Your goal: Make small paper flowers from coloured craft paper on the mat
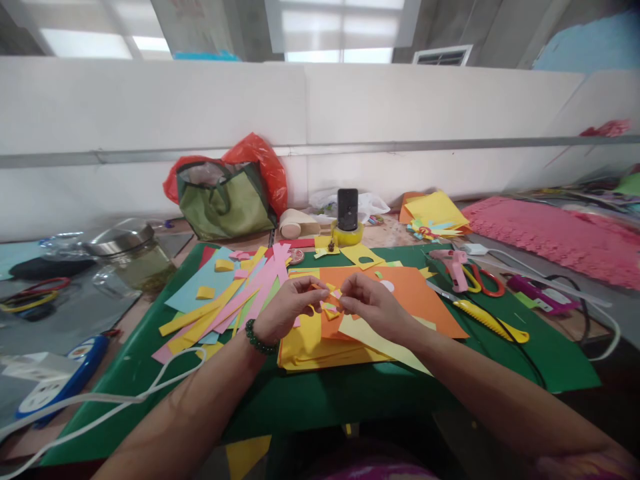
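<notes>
Above a stack of coloured paper, both hands come together around a small folded paper piece (pixel 330 308) in yellow with pale and orange bits. My left hand (pixel 290 305), with a dark green bead bracelet (pixel 256 338) on its wrist, pinches the piece from the left. Thumb and forefinger of my right hand (pixel 373 303) close on its other side. Fingers partly cover the piece, so its full shape is hidden. Under the hands lie orange paper (pixel 415 293), yellow sheets (pixel 300 350) and a pale yellow strip (pixel 385 342).
Coloured paper strips (pixel 220 310) lie left on the green mat (pixel 310 393). On the right are a yellow-handled utility knife (pixel 493 320), scissors (pixel 487 281) and a pink glue gun (pixel 453 267). Behind stand a phone (pixel 347 209) and green bag (pixel 223 203). A white cable (pixel 150 393) crosses left.
</notes>
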